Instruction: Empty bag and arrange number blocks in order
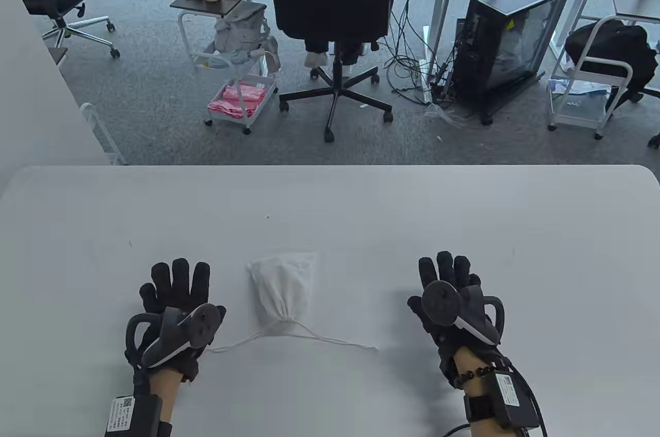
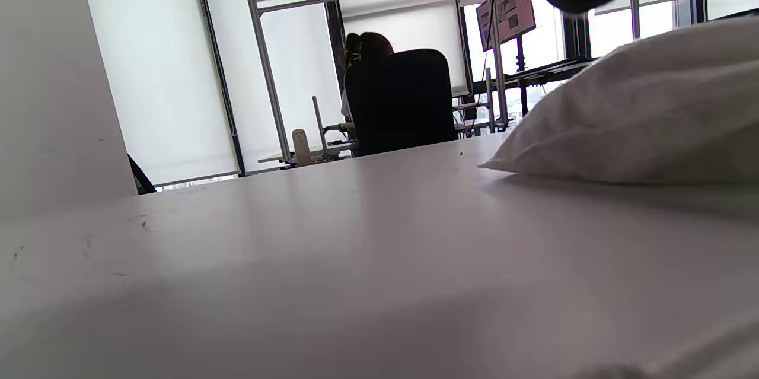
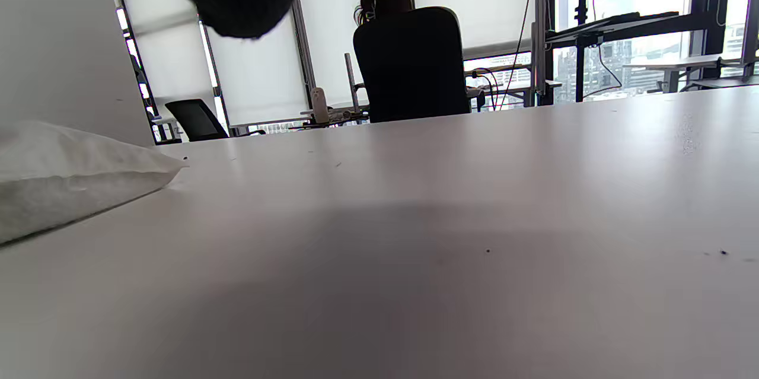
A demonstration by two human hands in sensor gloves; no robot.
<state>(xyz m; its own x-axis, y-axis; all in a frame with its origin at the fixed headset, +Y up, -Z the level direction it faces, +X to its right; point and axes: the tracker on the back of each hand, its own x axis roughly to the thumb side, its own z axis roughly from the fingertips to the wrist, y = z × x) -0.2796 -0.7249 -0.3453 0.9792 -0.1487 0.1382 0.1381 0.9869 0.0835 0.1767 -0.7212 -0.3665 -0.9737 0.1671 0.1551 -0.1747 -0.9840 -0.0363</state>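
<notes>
Your left hand (image 1: 175, 308) and right hand (image 1: 451, 298) lie flat, fingers spread, holding nothing. The bag (image 1: 284, 290) sits between them on the counter (image 1: 361, 210), cinched. Soft cloth, likely light and lumpy: pinch near the neck, loosen the drawstring (image 1: 330, 340).

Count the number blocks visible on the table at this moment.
0. None lie on the table; any blocks would be hidden inside the closed white drawstring bag lying between the left hand and right hand.
</notes>
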